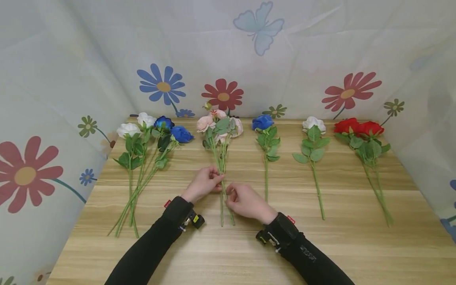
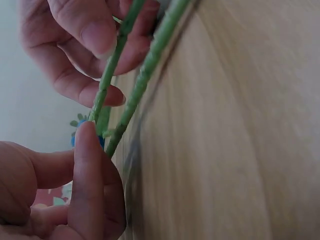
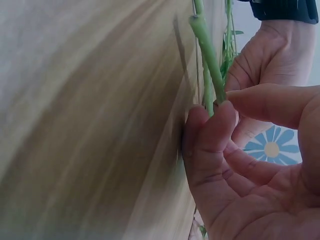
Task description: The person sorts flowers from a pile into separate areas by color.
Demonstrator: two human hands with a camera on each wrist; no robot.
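Pink flowers with green leaves lie at the middle of the wooden table, blossoms toward the back. My left hand pinches their thin green stems about halfway down, coming from the left. Slightly lower and from the right, my right hand pinches a stem between thumb and fingertips. The left wrist view shows two separate green stems slanting past both hands. In the right wrist view a cut stem end sticks out beyond my right fingers.
White roses and blue roses lie on the left with crossed stems. To the right are a single blue rose, a single white rose and red roses. Flower-printed cloth hangs behind the table.
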